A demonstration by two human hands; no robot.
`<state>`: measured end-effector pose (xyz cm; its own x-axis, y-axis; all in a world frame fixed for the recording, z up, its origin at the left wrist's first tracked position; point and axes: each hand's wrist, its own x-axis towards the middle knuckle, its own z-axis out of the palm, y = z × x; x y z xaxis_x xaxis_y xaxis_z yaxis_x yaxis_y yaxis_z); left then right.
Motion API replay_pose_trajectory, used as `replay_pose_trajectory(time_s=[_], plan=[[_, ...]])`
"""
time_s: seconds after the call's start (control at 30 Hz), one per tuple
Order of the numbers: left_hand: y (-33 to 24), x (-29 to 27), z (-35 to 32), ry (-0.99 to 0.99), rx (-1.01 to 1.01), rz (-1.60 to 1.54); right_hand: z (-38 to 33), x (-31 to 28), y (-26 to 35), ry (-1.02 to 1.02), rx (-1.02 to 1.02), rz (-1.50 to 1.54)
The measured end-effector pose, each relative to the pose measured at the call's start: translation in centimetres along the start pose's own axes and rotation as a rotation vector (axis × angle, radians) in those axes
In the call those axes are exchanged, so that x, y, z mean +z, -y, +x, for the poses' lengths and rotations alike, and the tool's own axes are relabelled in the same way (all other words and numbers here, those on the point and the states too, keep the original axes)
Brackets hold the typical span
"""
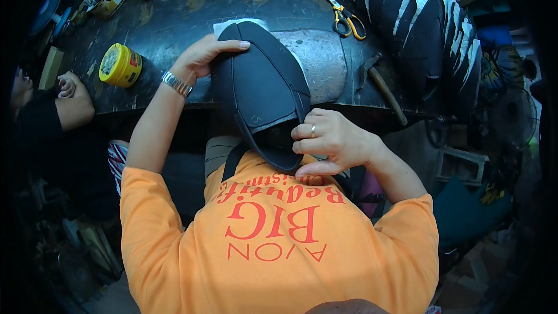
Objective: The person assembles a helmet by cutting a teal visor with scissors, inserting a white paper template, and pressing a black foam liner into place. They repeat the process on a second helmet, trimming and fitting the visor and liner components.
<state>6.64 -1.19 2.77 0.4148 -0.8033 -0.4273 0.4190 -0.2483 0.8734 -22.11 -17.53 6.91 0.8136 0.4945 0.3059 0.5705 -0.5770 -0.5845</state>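
A black shoe upper [264, 81] with stitched seams spans the space between my hands, above the table's near edge and my lap. Its wide end lies toward the table, and its opening faces me. My left hand [200, 58] grips the far left edge, thumb across the top and fingers mostly hidden underneath. At the near right, my right hand [334, 142] pinches the rim of the opening between thumb and fingers. A pale sheet [224, 27] shows under the far end, next to a worn grey slab [319, 64] on the table.
Scissors [343, 16] and a hammer [381, 87] lie to the right on the dark table [174, 17]. Beyond them, several black shoe uppers [407, 17] stand in a row. A yellow tub [121, 65] is on the left, near another person's hand [72, 84].
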Motion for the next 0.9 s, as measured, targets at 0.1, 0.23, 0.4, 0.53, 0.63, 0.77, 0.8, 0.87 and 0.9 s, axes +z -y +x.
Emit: replay_pose_trajectory(time_s=[0.1,0.23,0.4,0.53,0.63,0.77,0.8,0.87,0.9], plan=[[-0.5,-0.1,0.5,-0.041,0.019,0.218,0.5,-1.5,-2.3,-0.306,0.026,0.292],[0.8,0.3,0.5,-0.059,0.167,0.395,1.0,-5.0,-11.2,-0.629,0.516,-0.331],[2.0,1.3,0.5,-0.097,0.295,0.500,0.4,-6.3,-20.5,-0.299,1.114,-0.986],[1.9,1.8,-1.0,-0.082,0.388,0.383,0.5,-8.1,-22.2,-0.318,1.262,-0.749],[0.8,1.2,-1.3,-0.004,0.437,0.311,0.3,-9.3,-22.3,-0.218,1.373,-0.667],[0.1,0.4,1.0,-0.096,0.515,0.598,0.1,-9.0,-22.1,-0.324,1.297,-0.700],[0.4,0.6,1.9,-0.114,0.518,0.665,-0.1,-9.3,-21.5,-0.405,1.296,-0.513],[0.9,0.4,3.0,-0.122,0.385,0.743,-0.1,-9.2,-19.6,-0.629,1.174,-0.013],[1.2,0.2,3.3,-0.137,0.414,0.769,-0.4,-8.8,-17.9,-0.797,1.085,0.274]])
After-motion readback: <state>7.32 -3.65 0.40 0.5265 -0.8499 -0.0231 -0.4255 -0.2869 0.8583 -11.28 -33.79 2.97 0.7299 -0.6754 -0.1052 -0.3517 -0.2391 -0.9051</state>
